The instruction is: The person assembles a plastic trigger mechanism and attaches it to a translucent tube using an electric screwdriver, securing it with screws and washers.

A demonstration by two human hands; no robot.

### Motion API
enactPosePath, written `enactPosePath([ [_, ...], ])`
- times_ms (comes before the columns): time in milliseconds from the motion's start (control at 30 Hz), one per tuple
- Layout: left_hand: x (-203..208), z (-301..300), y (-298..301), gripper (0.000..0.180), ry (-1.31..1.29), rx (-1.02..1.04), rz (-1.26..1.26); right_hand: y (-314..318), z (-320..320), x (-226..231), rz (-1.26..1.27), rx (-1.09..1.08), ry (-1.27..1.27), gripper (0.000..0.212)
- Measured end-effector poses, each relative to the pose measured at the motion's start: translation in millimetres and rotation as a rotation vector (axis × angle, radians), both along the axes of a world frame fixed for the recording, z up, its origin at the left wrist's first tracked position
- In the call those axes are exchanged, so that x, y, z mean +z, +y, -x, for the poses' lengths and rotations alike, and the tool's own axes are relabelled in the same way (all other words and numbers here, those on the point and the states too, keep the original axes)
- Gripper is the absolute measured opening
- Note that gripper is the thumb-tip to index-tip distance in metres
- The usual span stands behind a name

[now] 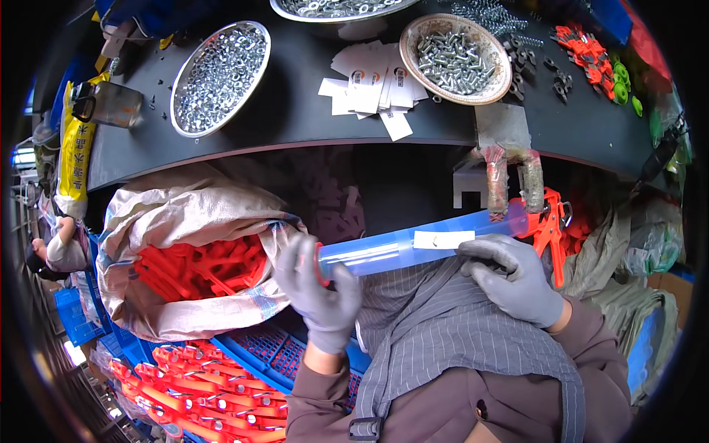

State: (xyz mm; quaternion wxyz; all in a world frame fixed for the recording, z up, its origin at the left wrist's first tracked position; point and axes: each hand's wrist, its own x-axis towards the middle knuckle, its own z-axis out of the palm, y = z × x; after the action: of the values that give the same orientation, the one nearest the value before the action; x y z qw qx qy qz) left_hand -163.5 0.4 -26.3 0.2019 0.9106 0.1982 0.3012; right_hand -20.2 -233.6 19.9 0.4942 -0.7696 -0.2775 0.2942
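Black tabletop (292, 125) beyond loosely curved left hand (321, 295)

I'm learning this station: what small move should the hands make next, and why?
Perhaps press the white rectangular label down along the translucent blue plastic tube: the right grey-gloved hand is at the label's right end, and the left grey-gloved hand is by the tube's red rim.

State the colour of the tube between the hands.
The tube is translucent blue, best seen in the head view.

A black workbench (292, 122) — bright light (75, 353) at lower left.
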Motion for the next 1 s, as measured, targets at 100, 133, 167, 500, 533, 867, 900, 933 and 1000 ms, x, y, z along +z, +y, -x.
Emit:
enactPosePath([
  [100,-20,9,-26,0.046,-0.031,-0.117,-0.048,6,3,-2,0.045,0.037,0.03,0.03],
  [133,-21,12,-34,0.047,0.007,-0.169,-0.05,7,3,-4,0.05,0.035,0.034,0.03],
  [167,-22,13,-39,0.048,0.044,-0.221,-0.051,8,1,-6,0.03,0.066,0.007,0.03],
  [500,-30,5,-42,0.046,0.209,-0.305,-0.068,10,-4,-17,0.034,0.1,0.082,0.028],
  [533,-30,5,-42,0.046,0.21,-0.306,-0.066,10,-4,-17,0.036,0.1,0.083,0.028],
  [867,-31,-1,-41,0.047,0.283,-0.295,-0.119,8,-5,-22,0.023,0.095,0.061,0.027],
  [900,-31,0,-41,0.047,0.29,-0.294,-0.122,8,-4,-23,0.024,0.092,0.071,0.027],
  [933,-31,0,-41,0.047,0.289,-0.295,-0.121,8,-4,-23,0.026,0.091,0.071,0.027],
  [1000,-31,0,-40,0.047,0.293,-0.298,-0.121,8,-4,-23,0.032,0.082,0.101,0.026],
])
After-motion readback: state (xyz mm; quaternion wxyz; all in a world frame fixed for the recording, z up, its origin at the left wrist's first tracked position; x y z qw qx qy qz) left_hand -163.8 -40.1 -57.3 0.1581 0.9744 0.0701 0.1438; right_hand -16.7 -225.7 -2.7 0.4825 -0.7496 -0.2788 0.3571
